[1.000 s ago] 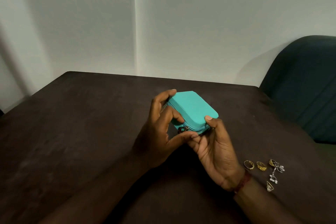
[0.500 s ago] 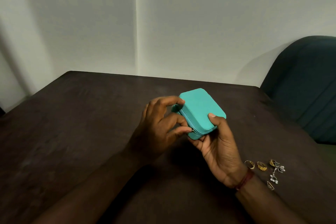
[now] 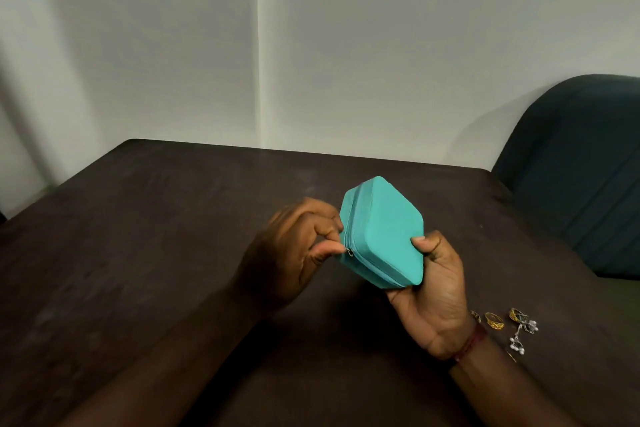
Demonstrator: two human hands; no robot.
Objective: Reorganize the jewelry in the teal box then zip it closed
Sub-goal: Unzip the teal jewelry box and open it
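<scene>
Head view: box tipped up on edge, zip pull on the move!
Right grip (image 3: 433, 295) clasps the box (image 3: 388, 236) from below, thumb on its face, and has swung it upright since a second ago. Left grip (image 3: 294, 253) pinches the pull (image 3: 349, 252), now run round onto the side facing it. Rings (image 3: 512, 326) lie loose on the tabletop (image 3: 173, 253) just right of the right wrist, so I'd call this opening, not closing.

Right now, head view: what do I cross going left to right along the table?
left hand pinching the zip pull → teal box → right hand holding the box → gold rings → silver jewelry → dark chair past the table edge.
</scene>
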